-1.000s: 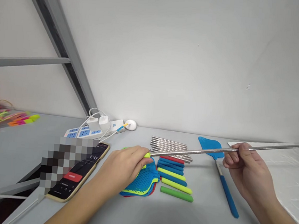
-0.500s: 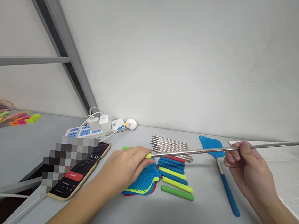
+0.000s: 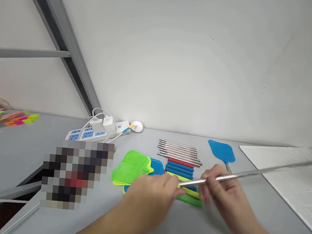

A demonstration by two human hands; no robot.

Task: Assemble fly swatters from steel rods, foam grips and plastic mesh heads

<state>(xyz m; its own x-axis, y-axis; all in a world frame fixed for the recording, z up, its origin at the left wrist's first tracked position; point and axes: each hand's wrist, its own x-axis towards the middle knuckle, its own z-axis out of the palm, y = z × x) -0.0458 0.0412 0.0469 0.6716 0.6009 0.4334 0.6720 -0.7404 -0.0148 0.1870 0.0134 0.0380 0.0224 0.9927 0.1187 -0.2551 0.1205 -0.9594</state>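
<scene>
My left hand (image 3: 153, 195) is closed round a yellow-green end piece (image 3: 178, 185), most of it hidden in the fist. From it a long telescopic metal rod (image 3: 266, 171) runs up to the right, its far part blurred. Close by, my right hand (image 3: 224, 195) grips the rod between thumb and fingers. Under and behind the hands lie several coloured handle tubes (image 3: 179, 168), in red, blue, yellow and green. To their left is a pile of fly swatter heads, a green one (image 3: 132, 164) on top. Several short metal rods (image 3: 179, 148) lie side by side farther back.
A blue fly swatter (image 3: 222, 151) lies at the back right, beside a white wrapped sheet (image 3: 285, 168). A power strip (image 3: 87, 134) with plugs and cables stands at the wall. Colourful plastic pieces (image 3: 5, 118) lie far left; a pixelated patch covers something nearer.
Both hands have come nearer together. My left hand moved right and down, uncovering the green swatter head; my right hand slid left along the rod, towards the yellow-green end.
</scene>
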